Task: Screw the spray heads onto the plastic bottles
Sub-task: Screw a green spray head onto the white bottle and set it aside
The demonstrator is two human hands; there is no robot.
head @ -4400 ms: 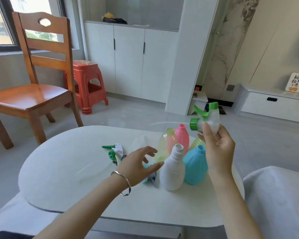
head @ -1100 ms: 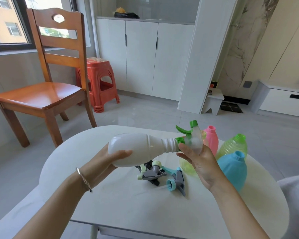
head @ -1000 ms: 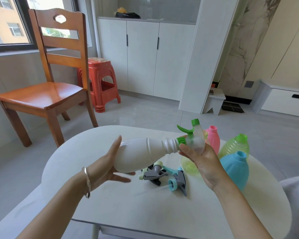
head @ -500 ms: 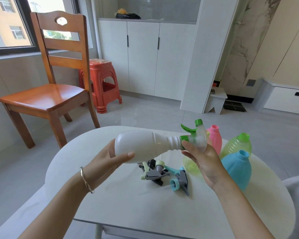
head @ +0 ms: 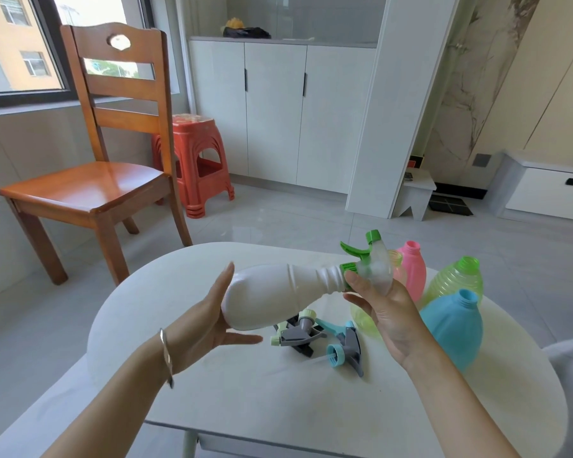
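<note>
White plastic bottle (head: 272, 299) lies level above the table (head: 278, 411), its base against the flat, straight-fingered left hand (head: 209, 320) at nine o'clock. Its neck is at three o'clock, where the right hand (head: 389, 314) curls round the green spray head (head: 369, 264) seated on the threads; this first head looks nearly home, though how tight cannot be told. Left to do: the pink bottle (head: 412, 271), green bottle (head: 457, 280), blue bottle (head: 454, 330) and half-hidden yellowish bottle (head: 361, 317) at the table's two o'clock are uncapped, with a grey spray head (head: 298, 334) and teal-collared spray head (head: 346, 347) loose at centre.
</note>
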